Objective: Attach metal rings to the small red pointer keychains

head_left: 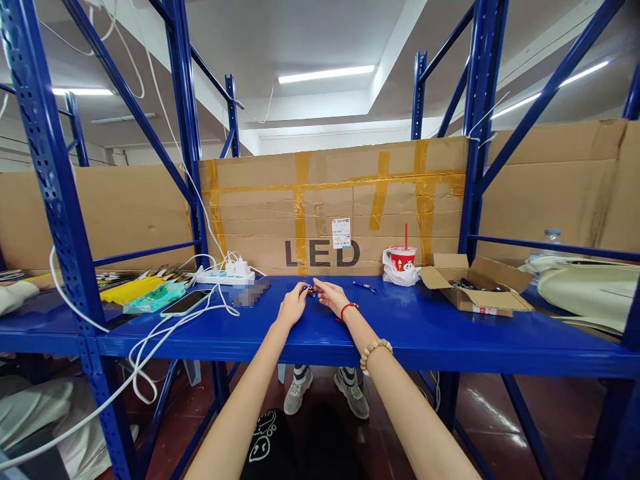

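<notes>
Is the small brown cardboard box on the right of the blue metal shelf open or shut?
Open. The small brown cardboard box has its flaps spread outward, and small dark items show inside.

A person's left hand (pixel 292 307) and right hand (pixel 332 297) hold a small red item (pixel 311 291) over a blue shelf (pixel 410 327), between a phone (pixel 185 304) and an open cardboard box (pixel 459 301).

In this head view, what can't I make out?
Small reddish item: head view, tiny, partly covered by the left hand and right hand; grip unclear.
Patch by the power strip: head view, pixelated.
Dark contents: head view, too small, partly hidden by their carton.
Label: head view, print too small.
</notes>
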The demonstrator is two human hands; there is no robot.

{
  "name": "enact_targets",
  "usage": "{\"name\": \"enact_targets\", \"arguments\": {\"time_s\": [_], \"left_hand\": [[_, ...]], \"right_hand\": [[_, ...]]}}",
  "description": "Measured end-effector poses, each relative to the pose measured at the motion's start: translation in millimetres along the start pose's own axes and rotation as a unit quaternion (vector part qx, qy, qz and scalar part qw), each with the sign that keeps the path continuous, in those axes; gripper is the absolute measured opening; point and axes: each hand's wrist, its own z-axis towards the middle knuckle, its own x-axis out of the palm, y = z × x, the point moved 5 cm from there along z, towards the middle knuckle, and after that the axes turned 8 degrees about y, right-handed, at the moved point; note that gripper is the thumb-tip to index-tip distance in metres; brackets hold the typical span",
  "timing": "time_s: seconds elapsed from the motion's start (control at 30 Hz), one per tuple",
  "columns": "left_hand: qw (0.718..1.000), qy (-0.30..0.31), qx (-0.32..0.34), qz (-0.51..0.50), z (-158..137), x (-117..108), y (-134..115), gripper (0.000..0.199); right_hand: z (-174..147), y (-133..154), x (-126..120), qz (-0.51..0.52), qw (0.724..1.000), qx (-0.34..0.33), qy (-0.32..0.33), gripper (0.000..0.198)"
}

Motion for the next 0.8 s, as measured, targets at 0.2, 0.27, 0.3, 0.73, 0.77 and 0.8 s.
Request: {"name": "enact_targets", "arguments": {"time_s": [0.2,0.27,0.3,0.73,0.77,0.8], "left_hand": [[1.000,-0.001,0.006,0.006,-1.6,-2.5,-4.0,0.025],[1.000,-0.002,0.012,0.003,-1.5,-2.5,-4.0,0.024],[1.000,-0.003,0.015,0.001,-1.2,-2.2,-3.7,0.024],[0.997,-0.009,0.076,-0.029,4.4,3.5,-0.2,0.023],[0.996,-0.008,0.085,-0.031,4.8,4.3,0.1,0.023],[0.995,-0.008,0.093,-0.032,5.3,5.0,0.4,0.023]], "right_hand": [[2.6,-0.5,-7.6,-0.050,0.997,-0.044,-0.026,0.035],[2.4,-0.9,-6.3,-0.070,0.996,-0.047,-0.018,0.035],[1.9,-1.0,-5.5,-0.079,0.996,-0.046,-0.014,0.034],[3.2,0.2,-6.0,-0.134,0.989,-0.056,-0.014,0.032],[3.3,0.9,-6.5,-0.136,0.989,-0.060,-0.019,0.032],[3.1,1.3,-6.9,-0.138,0.988,-0.062,-0.022,0.032]]}}
